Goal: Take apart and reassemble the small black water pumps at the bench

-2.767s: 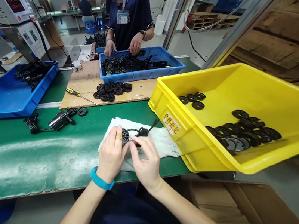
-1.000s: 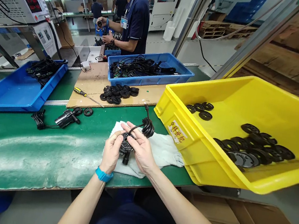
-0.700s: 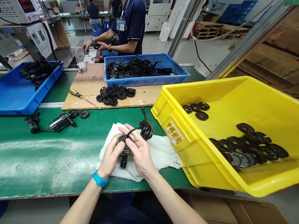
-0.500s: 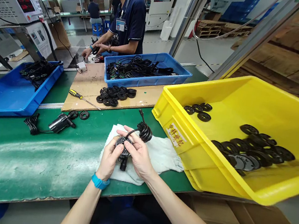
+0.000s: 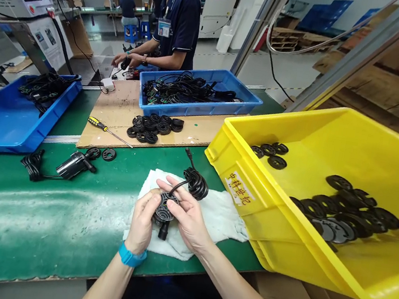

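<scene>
Cord coil (image 5: pixel 196 184) had swung clear as the right hand (image 5: pixel 189 216) and left hand (image 5: pixel 141 226) kept their fingers clamped on the black disc (image 5: pixel 165 208); fitting looked underway, seating next.

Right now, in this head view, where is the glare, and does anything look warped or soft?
In the head view, white glare streaks the green bench mat; the yellow bin looks stretched and bowed toward the frame edge; the left hand, right hand and black disc look sharp.

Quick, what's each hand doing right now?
Left hand: closed, holding the black slotted disc from below.
Right hand: gripping the same disc, beside the coiled black cable.
</scene>
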A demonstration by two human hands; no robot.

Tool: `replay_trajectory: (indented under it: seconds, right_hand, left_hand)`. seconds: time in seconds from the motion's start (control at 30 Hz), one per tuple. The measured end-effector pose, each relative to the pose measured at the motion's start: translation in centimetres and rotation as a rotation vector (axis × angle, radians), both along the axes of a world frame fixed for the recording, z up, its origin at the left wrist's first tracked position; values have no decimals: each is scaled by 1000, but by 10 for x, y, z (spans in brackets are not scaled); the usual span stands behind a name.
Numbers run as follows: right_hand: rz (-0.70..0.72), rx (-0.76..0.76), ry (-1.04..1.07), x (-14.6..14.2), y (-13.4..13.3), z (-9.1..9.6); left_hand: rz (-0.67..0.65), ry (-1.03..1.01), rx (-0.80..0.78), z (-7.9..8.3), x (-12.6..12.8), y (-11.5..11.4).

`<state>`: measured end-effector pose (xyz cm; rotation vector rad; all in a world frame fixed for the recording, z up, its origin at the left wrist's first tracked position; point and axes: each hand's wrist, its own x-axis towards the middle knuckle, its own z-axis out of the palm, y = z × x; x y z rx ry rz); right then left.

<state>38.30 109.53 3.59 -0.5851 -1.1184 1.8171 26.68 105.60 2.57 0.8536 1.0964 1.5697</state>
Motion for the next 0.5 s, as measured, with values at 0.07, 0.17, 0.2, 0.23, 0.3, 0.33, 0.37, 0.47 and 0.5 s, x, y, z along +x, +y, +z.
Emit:
replay_trajectory:
  seconds: [0.07,0.17,0.2,0.23,0.3,0.33,0.37,0.47,0.5]
  right_hand:
    - [6,-17,20,1,0,1]
    - [-21,-43,16,-1,-1,1]
    - [-32,-52,9,-1,-2,1]
    - [-40,-63,1,-2,-2,0]
    - [-46,-81,-10,-3,-3,-1]
    - [-48,-88,-12,-3,-3,-1]
    - [-49,-92,-15,-3,-3,-2]
    - [-59,-95,-12,-2,-2,-2]
    - [-63,-95,-10,-2,-2,-2]
  left_hand:
    - [6,-11,7,0,0,0]
    - [32,-12,4,-3,1,-1]
    - [42,-7,1,-4,1,-1]
    - [51,-2,-3,-6,1,-1]
    - [68,12,-8,-9,2,-1]
    - [74,18,-11,-10,3,-2]
    - [77,21,-13,-10,4,-2]
    - [79,16,-6,-10,6,-3]
    - [75,17,3,-9,6,-3]
